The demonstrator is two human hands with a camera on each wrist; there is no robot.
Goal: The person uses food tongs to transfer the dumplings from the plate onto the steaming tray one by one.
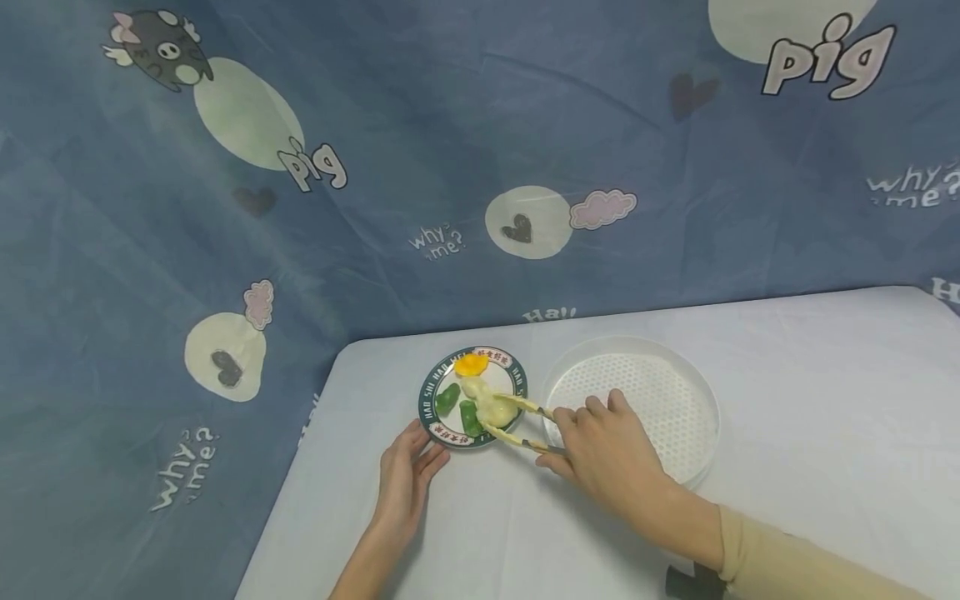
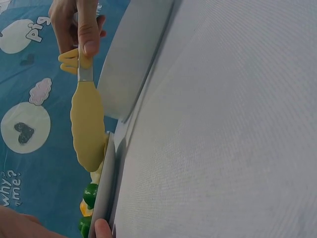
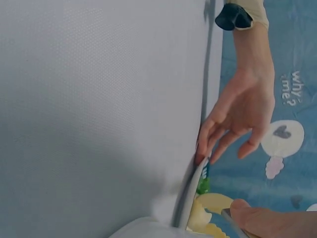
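A small plate (image 1: 428, 402) with a green lettered rim stands on the table. My left hand (image 1: 401, 479) touches its near left edge with loosely extended fingers. My right hand (image 1: 611, 454) grips tongs (image 1: 517, 439) with yellow, leaf-shaped ends. In the head view, those ends lie on either side of a pale yellow, rounded piece (image 1: 497, 412) on the plate; whether they squeeze it I cannot tell. Two green pepper-like pieces (image 1: 447, 400) and a yellow-orange piece (image 1: 472, 364) also lie there. The left wrist view shows the tongs (image 2: 88, 124) from the side, above the plate's edge.
A round white tray (image 1: 705, 392) with a dotted bottom stands right of the plate, partly under my right hand. White cloth (image 1: 817, 400) covers the table. Blue printed curtain (image 1: 420, 150) hangs behind and at the left. A dark device (image 1: 693, 582) sits at the right wrist.
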